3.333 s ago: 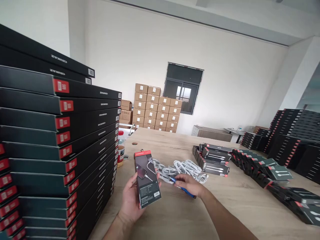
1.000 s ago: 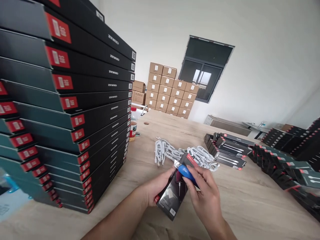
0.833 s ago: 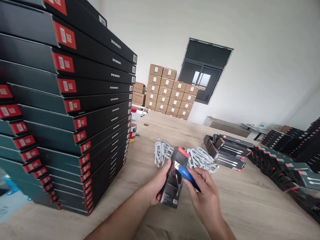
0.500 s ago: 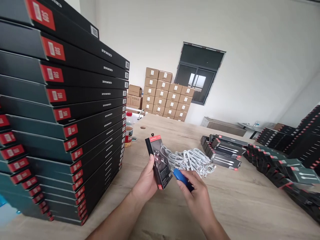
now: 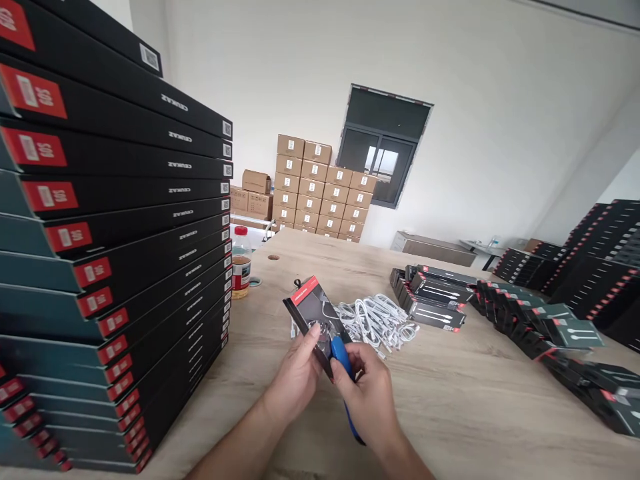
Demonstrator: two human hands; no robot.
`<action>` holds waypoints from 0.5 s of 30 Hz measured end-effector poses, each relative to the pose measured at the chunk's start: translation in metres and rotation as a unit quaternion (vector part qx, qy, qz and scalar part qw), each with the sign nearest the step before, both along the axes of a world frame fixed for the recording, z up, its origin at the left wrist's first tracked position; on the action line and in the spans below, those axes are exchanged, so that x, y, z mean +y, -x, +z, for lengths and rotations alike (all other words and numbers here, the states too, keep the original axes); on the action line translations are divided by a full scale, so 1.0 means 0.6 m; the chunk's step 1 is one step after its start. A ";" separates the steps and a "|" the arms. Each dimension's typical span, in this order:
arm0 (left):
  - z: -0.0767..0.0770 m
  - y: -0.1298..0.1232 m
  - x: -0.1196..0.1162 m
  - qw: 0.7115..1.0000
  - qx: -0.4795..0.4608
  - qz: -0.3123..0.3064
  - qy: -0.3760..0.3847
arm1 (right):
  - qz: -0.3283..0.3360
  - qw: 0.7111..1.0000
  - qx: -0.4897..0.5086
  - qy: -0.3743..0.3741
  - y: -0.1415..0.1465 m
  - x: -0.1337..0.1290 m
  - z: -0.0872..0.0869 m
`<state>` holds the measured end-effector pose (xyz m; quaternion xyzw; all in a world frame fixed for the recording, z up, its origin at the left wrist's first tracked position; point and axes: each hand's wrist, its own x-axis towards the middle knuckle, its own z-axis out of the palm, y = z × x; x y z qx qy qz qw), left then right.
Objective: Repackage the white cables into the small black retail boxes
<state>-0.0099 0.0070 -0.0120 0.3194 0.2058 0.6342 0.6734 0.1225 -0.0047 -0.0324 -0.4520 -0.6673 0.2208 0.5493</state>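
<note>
My left hand (image 5: 295, 373) is closed around the lower left side of a slim black retail box (image 5: 315, 303) with a red top band, a hang loop and a clear window. In my right hand (image 5: 367, 383) is a long blue object with a rounded end (image 5: 341, 353); its exact kind is unclear. The blue end lies against the front of the box, and a curved blue part shows below the fingers. A pile of white charging cables (image 5: 373, 323) lies on the table just behind the box.
Tall stacks of black boxes (image 5: 200, 180) rise at the left, beside a red-capped bottle (image 5: 241, 263). Small black boxes (image 5: 435, 300) and rows of more (image 5: 575, 330) lie to the right on the wooden table (image 5: 480, 400). Brown cartons (image 5: 325, 190) stand behind.
My right hand has moved left and brought the blue object against the box front. The box has tilted further to the left. The camera view has shifted slightly right.
</note>
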 end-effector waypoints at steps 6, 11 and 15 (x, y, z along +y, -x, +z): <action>-0.009 -0.018 0.000 0.994 0.089 0.058 0.027 | -0.025 0.998 0.052 0.016 -0.004 0.011 0.013; -0.015 -0.020 -0.021 0.980 0.185 -0.016 0.071 | -0.118 0.990 0.070 -0.019 -0.050 0.042 0.028; -0.009 -0.024 -0.030 0.970 0.173 -0.098 0.141 | -0.185 0.978 0.090 -0.032 -0.101 0.056 0.033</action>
